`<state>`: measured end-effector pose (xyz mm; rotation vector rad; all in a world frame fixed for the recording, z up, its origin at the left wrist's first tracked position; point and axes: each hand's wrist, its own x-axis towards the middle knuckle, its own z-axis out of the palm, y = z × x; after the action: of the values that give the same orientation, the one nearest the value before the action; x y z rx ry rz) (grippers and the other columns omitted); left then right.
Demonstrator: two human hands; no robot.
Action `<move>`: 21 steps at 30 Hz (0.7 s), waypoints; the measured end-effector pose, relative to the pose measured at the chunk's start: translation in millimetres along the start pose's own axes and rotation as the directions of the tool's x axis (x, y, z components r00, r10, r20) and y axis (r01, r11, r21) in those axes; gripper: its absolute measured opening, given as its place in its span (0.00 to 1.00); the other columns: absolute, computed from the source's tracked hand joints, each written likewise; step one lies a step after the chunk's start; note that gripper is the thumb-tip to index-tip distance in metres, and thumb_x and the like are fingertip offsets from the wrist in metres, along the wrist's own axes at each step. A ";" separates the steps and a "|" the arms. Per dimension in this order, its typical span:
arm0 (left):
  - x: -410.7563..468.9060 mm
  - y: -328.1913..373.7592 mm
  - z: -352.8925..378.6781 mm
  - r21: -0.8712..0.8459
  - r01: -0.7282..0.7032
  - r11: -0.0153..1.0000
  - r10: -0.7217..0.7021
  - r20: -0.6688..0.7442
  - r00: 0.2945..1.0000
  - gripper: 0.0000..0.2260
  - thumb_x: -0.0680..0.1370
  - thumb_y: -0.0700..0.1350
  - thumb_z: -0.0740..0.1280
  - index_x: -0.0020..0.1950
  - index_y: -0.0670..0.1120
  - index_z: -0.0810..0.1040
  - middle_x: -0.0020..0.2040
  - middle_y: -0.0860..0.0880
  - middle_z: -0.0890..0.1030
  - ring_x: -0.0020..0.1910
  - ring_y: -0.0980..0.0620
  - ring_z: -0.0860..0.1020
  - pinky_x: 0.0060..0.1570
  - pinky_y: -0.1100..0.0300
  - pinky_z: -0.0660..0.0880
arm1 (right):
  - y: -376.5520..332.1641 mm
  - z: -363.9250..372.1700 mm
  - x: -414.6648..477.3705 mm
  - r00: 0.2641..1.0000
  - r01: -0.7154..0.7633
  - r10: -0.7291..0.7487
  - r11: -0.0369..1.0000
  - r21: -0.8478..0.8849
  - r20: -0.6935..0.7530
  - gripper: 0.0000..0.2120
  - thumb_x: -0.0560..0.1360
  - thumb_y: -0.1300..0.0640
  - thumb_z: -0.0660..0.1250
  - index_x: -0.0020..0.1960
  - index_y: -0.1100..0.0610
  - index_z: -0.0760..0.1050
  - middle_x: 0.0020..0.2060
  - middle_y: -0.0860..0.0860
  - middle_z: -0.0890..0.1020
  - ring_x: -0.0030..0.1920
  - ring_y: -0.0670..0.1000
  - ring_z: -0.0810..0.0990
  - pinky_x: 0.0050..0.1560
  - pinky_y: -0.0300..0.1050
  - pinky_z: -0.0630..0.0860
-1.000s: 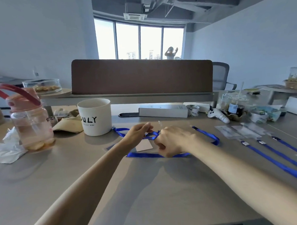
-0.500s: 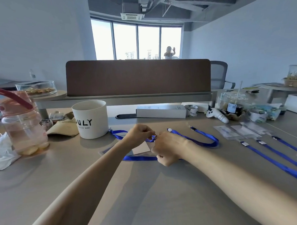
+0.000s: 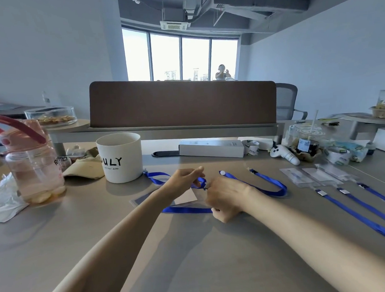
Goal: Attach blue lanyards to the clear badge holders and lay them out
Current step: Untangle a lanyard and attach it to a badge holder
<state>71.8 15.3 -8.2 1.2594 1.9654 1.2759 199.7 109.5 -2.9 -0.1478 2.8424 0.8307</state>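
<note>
Three finished badge holders with straps are laid at the right of the desk, and a fourth blue lanyard is looped mid-desk. Since a second ago its white button is turned into view, yet the hands are kept together. The strap is pinched by the left hand and its clip nipped by the curled right hand at the edge of the flat clear badge holder, so clipping is judged unfinished.

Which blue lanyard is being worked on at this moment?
The looped lanyard at mid-desk, pinched by the left hand with the right hand at its end; the three others lie straight on the right, untouched.
</note>
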 end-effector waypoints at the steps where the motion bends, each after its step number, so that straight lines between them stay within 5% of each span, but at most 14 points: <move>1: -0.3 1.9 0.8 -0.005 -0.003 1.000 0.003 0.006 1.000 0.19 0.80 0.56 0.58 0.55 0.43 0.81 0.35 0.54 0.76 0.33 0.59 0.71 0.33 0.68 0.66 | -0.4 -0.7 1.7 1.000 0.013 -0.013 1.000 -0.012 0.021 0.12 0.67 0.57 0.59 0.26 0.57 0.66 0.23 0.53 0.70 0.32 0.56 0.74 0.37 0.53 0.78; 7: 3.0 1.8 -3.3 -0.005 0.043 0.999 -0.043 -0.045 0.998 0.07 0.78 0.43 0.65 0.46 0.41 0.80 0.37 0.50 0.79 0.32 0.58 0.71 0.28 0.70 0.65 | -4.2 -1.7 6.9 0.998 0.028 -0.025 0.998 -0.061 0.051 0.13 0.70 0.57 0.57 0.31 0.59 0.74 0.26 0.53 0.72 0.33 0.55 0.74 0.37 0.48 0.76; 13: -0.6 -9.3 -19.5 -0.228 0.056 0.972 -0.082 -0.109 0.991 0.08 0.77 0.39 0.64 0.55 0.42 0.76 0.40 0.47 0.80 0.31 0.55 0.69 0.28 0.65 0.65 | 1.2 18.5 2.2 0.971 -0.096 0.117 0.989 0.110 -0.208 0.15 0.72 0.54 0.55 0.29 0.56 0.68 0.27 0.50 0.73 0.36 0.52 0.70 0.38 0.52 0.75; 17: -3.4 -10.7 -26.2 -0.186 0.038 0.982 -0.072 -0.179 0.981 0.08 0.77 0.38 0.63 0.56 0.44 0.75 0.40 0.48 0.80 0.31 0.55 0.69 0.27 0.67 0.65 | 2.8 37.6 3.7 0.726 -0.073 0.387 0.865 0.496 -0.568 0.13 0.68 0.58 0.61 0.26 0.55 0.65 0.25 0.48 0.69 0.39 0.48 0.66 0.33 0.47 0.73; 21: -3.2 -9.6 -24.9 -0.084 -0.029 0.996 0.011 -0.199 0.980 0.11 0.78 0.40 0.63 0.60 0.47 0.75 0.45 0.47 0.82 0.41 0.51 0.76 0.35 0.64 0.70 | -3.6 26.0 4.7 0.541 0.022 0.678 0.580 0.815 -0.497 0.15 0.65 0.58 0.63 0.25 0.55 0.60 0.22 0.47 0.65 0.32 0.46 0.68 0.31 0.42 0.66</move>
<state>49.9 -0.1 -5.8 1.1513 2.0113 1.5317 199.2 120.4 -27.3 0.3339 3.8383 -0.7403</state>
